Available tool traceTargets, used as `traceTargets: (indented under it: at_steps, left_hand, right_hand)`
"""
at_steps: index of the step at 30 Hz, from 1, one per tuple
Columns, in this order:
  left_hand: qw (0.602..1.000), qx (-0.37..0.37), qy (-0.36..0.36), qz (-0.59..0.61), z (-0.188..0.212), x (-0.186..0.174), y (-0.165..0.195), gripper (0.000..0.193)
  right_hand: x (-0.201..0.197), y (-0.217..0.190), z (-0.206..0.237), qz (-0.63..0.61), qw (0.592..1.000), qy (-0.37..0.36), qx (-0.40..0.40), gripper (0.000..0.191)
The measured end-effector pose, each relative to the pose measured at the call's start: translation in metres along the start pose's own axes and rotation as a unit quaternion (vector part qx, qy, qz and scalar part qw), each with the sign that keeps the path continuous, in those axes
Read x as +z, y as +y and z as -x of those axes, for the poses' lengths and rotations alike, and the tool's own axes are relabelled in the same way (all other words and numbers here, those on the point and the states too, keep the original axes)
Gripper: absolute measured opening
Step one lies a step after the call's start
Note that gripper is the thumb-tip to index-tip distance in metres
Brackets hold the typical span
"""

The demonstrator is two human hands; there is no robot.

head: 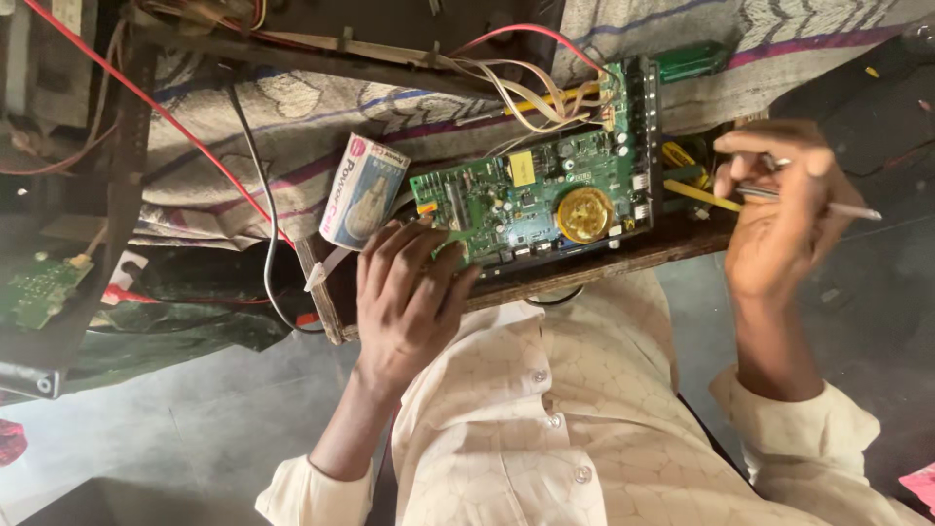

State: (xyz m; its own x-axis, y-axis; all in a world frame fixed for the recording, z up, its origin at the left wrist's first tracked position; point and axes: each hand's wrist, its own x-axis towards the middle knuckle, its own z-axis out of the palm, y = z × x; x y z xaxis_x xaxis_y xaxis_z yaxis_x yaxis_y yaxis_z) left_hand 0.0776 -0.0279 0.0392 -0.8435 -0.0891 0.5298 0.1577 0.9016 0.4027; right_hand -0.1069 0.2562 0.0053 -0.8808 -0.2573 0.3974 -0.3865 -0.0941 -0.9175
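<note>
The green circuit board lies on the wooden table, at 12 o'clock from the person. The left hand presses its near corner with spread fingers. The right hand grips a thin metal tool at 3 o'clock. The board seems light, stiff and fragile; better to take it by the edges.

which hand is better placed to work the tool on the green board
Probably the right hand: it grips the thin metal tool beside the green circuit board's edge. The left hand lies flat on the board's near corner, holding it down.
</note>
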Motion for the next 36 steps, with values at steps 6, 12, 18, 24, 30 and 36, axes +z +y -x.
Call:
traceTargets:
  at_steps: [6, 12, 18, 24, 30, 36]
  left_hand:
    - [0.998, -0.019, -0.053, 0.023, -0.005, 0.006, 0.006, 0.05]
    - [0.996, -0.053, -0.064, 0.023, -0.005, 0.01, 0.01, 0.05]
    - [0.994, -0.072, -0.067, 0.043, -0.006, 0.007, 0.01, 0.046]
    - [0.995, -0.094, -0.037, 0.013, -0.008, 0.006, 0.009, 0.068]
    - [0.98, -0.157, -0.05, 0.116, -0.012, 0.006, 0.001, 0.102]
    - [0.978, -0.154, -0.033, 0.135, -0.008, 0.007, -0.005, 0.101]
  right_hand:
    - [-0.012, 0.021, 0.004, 0.021, 0.997, 0.006, -0.077, 0.072]
    - [-0.021, 0.022, 0.014, -0.08, 0.996, 0.024, 0.025, 0.075]
    - [-0.012, 0.003, -0.005, -0.007, 0.999, -0.031, 0.012, 0.042]
    - [0.015, -0.021, -0.015, 0.053, 0.996, -0.072, -0.025, 0.031]
    - [0.018, -0.028, -0.015, 0.245, 0.958, -0.144, -0.035, 0.032]
    - [0.017, -0.025, -0.018, 0.01, 0.99, -0.1, 0.095, 0.052]
